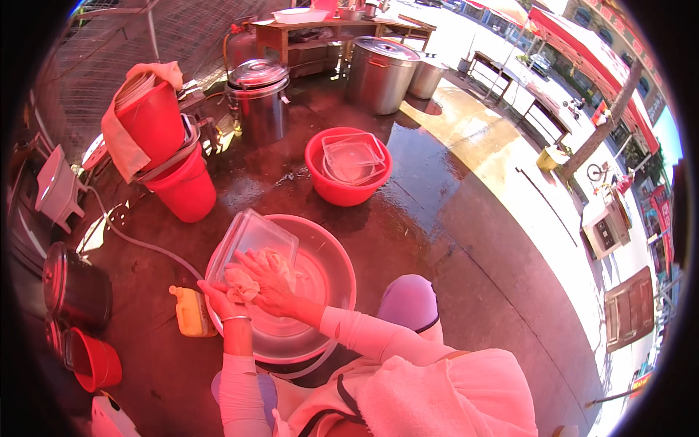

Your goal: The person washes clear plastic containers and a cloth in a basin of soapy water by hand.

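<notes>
Over a large round basin (343, 273) on the floor, my left hand (221, 301) grips the near left edge of a clear plastic container (267, 232), which is tilted. My right hand (276, 292) presses a crumpled wet cloth (276, 263) against the container, its fingers spread over the fabric. Part of the cloth bunches between the two hands. The basin's bottom shows through pale and wet. Just left of the basin stands a yellow plastic jug (191, 312). A hose (147, 247) runs across the floor to the basin's left rim.
Ahead, a red basin (344, 198) holds clear plastic containers. Stacked red buckets (185, 188) stand at the left, with a cloth draped over the upper one. Large metal pots (382, 76) stand beyond, near a wooden table (273, 43). A red bucket (101, 360) is at lower left. The floor is partly wet.
</notes>
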Demonstrator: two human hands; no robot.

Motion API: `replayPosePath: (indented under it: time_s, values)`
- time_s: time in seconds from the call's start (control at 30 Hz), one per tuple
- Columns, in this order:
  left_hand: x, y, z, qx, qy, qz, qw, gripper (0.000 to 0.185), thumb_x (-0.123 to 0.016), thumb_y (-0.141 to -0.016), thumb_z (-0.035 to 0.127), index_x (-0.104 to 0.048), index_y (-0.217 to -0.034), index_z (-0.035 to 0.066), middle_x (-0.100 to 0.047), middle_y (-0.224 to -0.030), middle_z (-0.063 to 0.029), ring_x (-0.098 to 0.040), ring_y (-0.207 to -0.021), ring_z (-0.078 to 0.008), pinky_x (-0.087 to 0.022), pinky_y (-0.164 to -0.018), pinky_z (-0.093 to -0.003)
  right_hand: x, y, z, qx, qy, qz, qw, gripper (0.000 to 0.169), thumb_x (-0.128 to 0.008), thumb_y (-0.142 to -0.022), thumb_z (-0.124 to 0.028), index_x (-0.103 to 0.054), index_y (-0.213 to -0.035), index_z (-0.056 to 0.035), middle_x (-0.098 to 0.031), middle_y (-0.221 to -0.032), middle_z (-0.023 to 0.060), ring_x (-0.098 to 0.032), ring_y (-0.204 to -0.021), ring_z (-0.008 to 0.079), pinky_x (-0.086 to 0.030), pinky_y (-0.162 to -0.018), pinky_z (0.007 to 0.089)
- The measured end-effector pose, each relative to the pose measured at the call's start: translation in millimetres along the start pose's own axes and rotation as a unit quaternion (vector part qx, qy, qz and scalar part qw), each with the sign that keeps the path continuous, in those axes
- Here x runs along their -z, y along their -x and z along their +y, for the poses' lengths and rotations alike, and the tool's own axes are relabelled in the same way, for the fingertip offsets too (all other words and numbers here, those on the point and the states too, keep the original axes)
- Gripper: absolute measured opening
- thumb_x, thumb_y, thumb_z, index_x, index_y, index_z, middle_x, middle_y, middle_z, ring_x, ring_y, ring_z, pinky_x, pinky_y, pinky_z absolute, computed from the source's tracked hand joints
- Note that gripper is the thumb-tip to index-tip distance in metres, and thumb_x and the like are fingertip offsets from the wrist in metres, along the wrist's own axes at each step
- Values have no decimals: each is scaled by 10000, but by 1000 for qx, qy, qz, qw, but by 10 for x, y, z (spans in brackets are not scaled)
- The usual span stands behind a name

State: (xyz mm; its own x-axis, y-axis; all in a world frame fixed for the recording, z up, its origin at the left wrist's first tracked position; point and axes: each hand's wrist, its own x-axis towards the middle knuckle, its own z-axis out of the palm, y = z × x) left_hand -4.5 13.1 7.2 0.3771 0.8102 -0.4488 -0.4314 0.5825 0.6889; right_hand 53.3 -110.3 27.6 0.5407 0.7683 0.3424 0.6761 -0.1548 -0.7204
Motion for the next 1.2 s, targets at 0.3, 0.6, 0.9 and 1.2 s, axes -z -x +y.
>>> replayPosePath:
  time_s: [0.3, 0.6, 0.9, 1.2]
  values:
    - [-190, 589, -120, -358, -432, -252, 789, 542, -459, -979, 424, -440, -564, 76, -417, -466, -62, -417, -391, -211, -338, -421, -355, 158, -595, 1178, -187, -302, 282, 891, 299, -558, -900, -270, -549, -1131, -80, -591, -1038, 76, -540, -996, 277, -407, -897, 406]
    - [-262, 817, 81, -590, -548, -409, 429, 262, -647, -790, 233, -485, -678, 60, -506, -714, -139, -526, -681, -320, -389, -573, -420, 413, -46, 1248, -326, -540, 132, 765, 368, -547, -829, -34, -469, -1186, -76, -538, -852, 15, -556, -754, 117, -482, -634, 274]
    - [-271, 471, 176, -36, -180, -152, 971, 737, -653, -850, 267, -239, -1445, 131, -428, -1364, -150, -430, -1263, -285, -417, -979, -535, 326, 91, 1130, -316, -570, 141, 745, 521, -577, -847, -54, -365, -1321, -92, -555, -918, 46, -571, -784, 123, -499, -645, 280]
    - [-56, 146, -34, 138, -49, -166, 975, 612, -523, -908, 257, -245, -1425, 85, -457, -1376, -194, -482, -1249, -352, -448, -962, -563, 587, -72, 1188, -224, -418, 310, 824, 686, -607, -865, -73, -260, -1456, -107, -573, -984, 77, -586, -814, 128, -516, -655, 286]
